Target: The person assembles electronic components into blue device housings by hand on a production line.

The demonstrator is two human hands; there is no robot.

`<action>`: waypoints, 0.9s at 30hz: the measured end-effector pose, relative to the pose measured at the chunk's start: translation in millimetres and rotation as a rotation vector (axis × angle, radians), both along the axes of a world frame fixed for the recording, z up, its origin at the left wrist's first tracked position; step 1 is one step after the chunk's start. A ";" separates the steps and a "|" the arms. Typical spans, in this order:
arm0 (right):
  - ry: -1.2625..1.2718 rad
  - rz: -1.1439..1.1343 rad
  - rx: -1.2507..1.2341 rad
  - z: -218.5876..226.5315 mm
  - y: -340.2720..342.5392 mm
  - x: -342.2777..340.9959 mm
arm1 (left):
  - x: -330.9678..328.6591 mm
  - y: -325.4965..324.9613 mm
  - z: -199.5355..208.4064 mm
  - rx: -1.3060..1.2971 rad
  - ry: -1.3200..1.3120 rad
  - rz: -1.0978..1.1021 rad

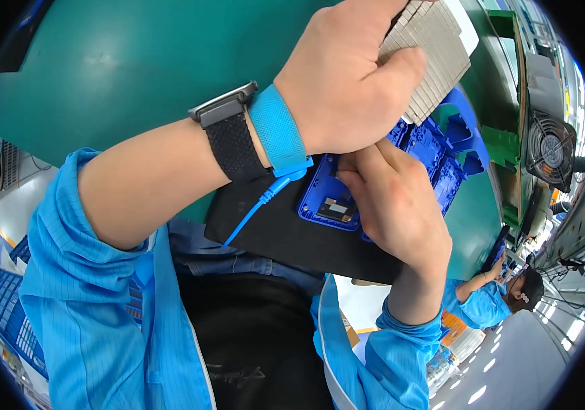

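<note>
My left hand (357,78), with a watch and blue wrist strap, reaches across to the upper right. It grips a sheet of grey-beige strips (436,51), its thumb lying over the strips; the other fingertips are mostly hidden. Just below, my right hand (402,198) is closed in a pinch over a blue plastic housing (313,205). Whatever sits between those fingertips cannot be made out. A small dark-and-silver part (337,208) shows inside the housing's near end. More blue moulded housings (436,154) lie beside and beyond the right hand.
Beneath the housings is a black mat (272,229) on a green tabletop (135,55). A blue cord (245,222) hangs from the wrist strap. To the right stand a green rack (501,147) and a round fan (551,147). Another person in blue (480,301) works at the lower right.
</note>
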State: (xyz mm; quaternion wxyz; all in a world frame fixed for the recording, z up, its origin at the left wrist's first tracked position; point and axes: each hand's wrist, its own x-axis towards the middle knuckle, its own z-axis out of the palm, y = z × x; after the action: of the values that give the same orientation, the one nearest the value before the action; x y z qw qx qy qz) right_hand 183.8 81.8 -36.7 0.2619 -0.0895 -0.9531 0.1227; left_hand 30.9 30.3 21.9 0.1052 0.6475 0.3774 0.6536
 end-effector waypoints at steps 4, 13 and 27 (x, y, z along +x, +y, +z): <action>0.016 -0.013 0.009 -0.6 2.8 1.1 | -0.1 2.5 -0.5 0.066 0.055 0.005; 0.045 -0.019 0.116 3.8 0.7 -1.3 | -1.0 5.5 -1.7 0.133 0.110 -0.014; 0.068 0.042 -0.067 -5.3 4.6 15.9 | -5.6 22.4 -9.5 0.445 0.675 0.556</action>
State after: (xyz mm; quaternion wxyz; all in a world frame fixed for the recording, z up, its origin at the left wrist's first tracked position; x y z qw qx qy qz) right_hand 199.7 86.4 -42.0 0.2883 -0.0742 -0.9406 0.1630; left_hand 25.3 52.7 12.4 -0.3423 0.7048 0.4003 0.4753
